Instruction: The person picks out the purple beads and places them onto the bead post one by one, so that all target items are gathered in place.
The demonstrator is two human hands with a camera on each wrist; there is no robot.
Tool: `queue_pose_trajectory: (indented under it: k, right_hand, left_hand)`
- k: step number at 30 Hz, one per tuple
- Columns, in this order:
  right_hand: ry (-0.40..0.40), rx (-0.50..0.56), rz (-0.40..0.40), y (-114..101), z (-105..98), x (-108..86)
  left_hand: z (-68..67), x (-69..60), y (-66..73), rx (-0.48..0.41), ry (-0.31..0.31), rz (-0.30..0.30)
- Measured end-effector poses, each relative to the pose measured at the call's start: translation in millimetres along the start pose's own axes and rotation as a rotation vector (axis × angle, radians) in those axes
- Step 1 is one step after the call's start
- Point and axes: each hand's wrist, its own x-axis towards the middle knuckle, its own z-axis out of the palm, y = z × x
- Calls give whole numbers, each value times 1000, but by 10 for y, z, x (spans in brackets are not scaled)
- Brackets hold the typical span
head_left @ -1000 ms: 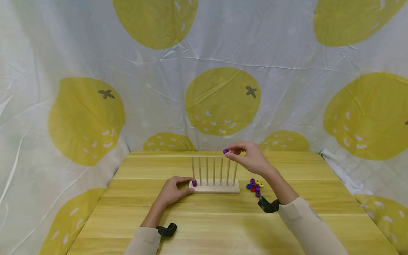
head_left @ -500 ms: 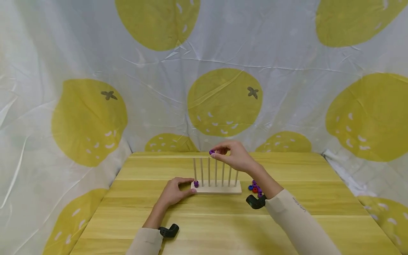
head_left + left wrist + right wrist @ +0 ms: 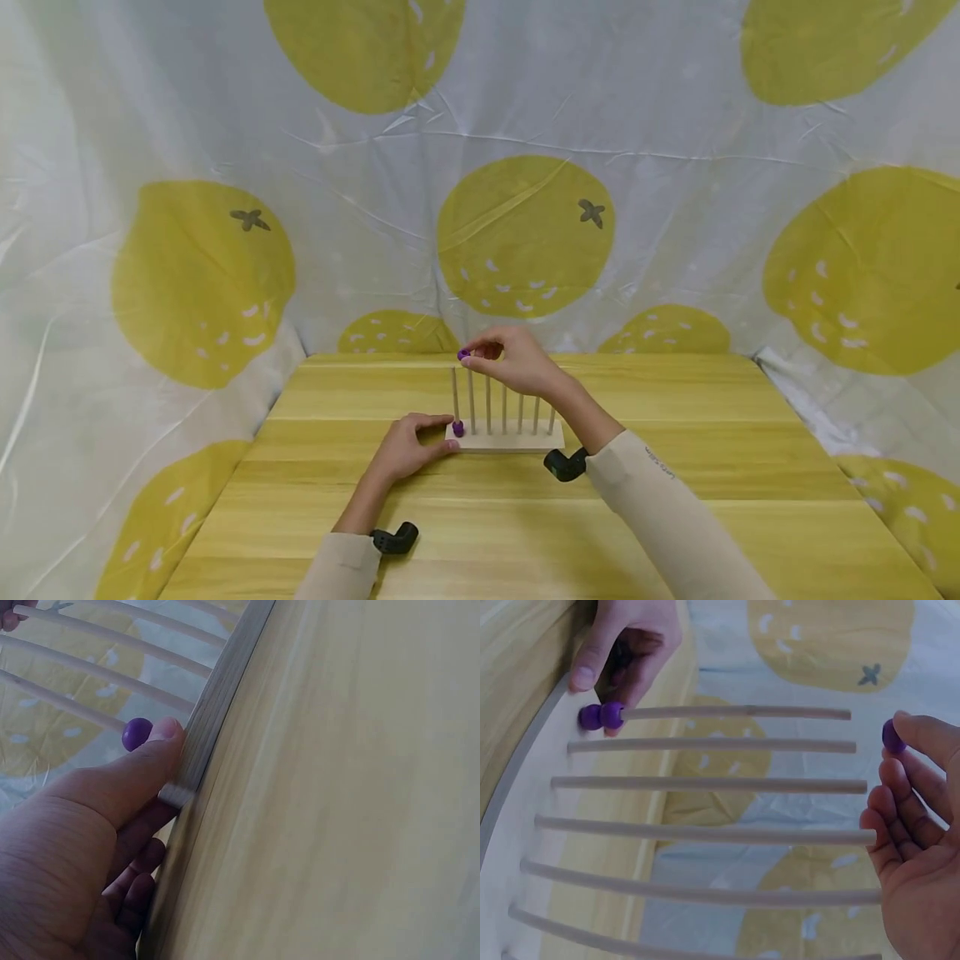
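- Rack (image 3: 510, 444): pale wood, a flat rectangular base standing on the surface (image 3: 480, 533), with seven thin round pegs (image 3: 488, 404) upright in a single row along it. The base edge, close up in the left wrist view, shows a fine straight grain.
- Stacked beads (image 3: 612, 715): two, purple, rounded and smooth, threaded one on the other at the foot of the rack's leftmost peg and touching each other.
- Held bead (image 3: 463, 355): purple, rounded, smooth, a hole showing in its top. Located above the rack's left end, just clear of the peg tips, nearest the two leftmost pegs. Which of these it lines up with cannot be told.
- Right hand (image 3: 517, 361): grasping the held bead above the rack, pinched between thumb and forefinger; the remaining fingers are bent.
- Left hand (image 3: 407, 450): grasping the rack's left end, thumb at the front edge and forefinger at the rear, beside the stacked beads.
- Surface: under the rack and around it; yellowish wood pattern in long bands, straight-grained.
- Cloth (image 3: 675, 233): hung behind the rack and out to both sides; pale grey-white, creased, printed with large round yellow fruit.
- Sleeves (image 3: 675, 517): beige fabric, in front of the rack on either side; small dark lettering on the right one, too small to read.
- Wrist cameras (image 3: 395, 538): black, bent in shape, one per wrist, both nearer the wearer than the rack.
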Motion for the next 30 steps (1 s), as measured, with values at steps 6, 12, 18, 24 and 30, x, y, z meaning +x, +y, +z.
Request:
queue_pose_trajectory:
  k: [6, 12, 18, 24, 30]
  right_hand:
    - [-19, -10, 18, -20, 73, 76]
    - [-63, 7, 38, -87, 85, 120]
    - [-87, -2, 33, -76, 105, 143]
    - [-94, -26, 32, -89, 124, 147]
    - [-101, -30, 18, -55, 125, 143]
  left_hand:
    - [-20, -7, 3, 2, -4, 1]
    - [-24, -9, 12, -5, -4, 7]
    - [-6, 8, 13, -1, -4, 21]
    - [-15, 17, 0, 2, -3, 23]
    - [-9, 11, -7, -5, -3, 25]
